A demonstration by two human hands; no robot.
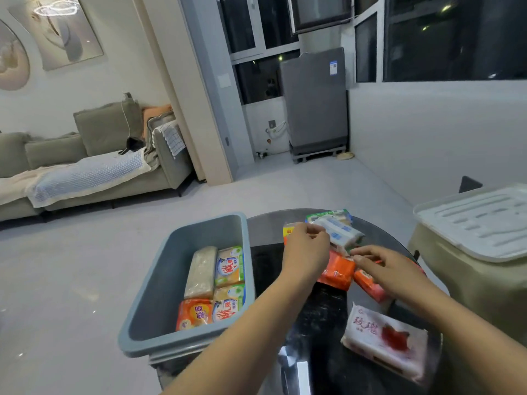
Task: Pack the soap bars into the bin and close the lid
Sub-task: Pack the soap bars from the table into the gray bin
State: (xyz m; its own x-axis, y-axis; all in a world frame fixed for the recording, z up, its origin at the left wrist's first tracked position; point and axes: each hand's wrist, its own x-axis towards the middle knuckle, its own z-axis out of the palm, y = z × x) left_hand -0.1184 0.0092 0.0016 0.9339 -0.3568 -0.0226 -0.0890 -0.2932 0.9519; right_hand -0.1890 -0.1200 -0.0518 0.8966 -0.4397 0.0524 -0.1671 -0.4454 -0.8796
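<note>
1. Grey-blue rectangular plastic bin (171, 280) sits at the left edge of the round dark glossy table (310, 323); its left half is bare floor, open room there
2. Inside the bin, right side: five wrapped soap bars (216, 286) packed touching – one clear-wrapped pale bar, three green-yellow packs, one orange pack
3. Left hand (306, 249) curled, fingers pinching the white-blue wrapped soap pack (339, 233) in the table pile
4. Right hand (382, 266) loosely spread, fingertips over the orange wrapped bars (338, 270); contact unclear
5. White soft pack with red print (385, 337) near the table's front edge
6. White ribbed lid (479, 220) on a beige container, right, apart from the table
</note>
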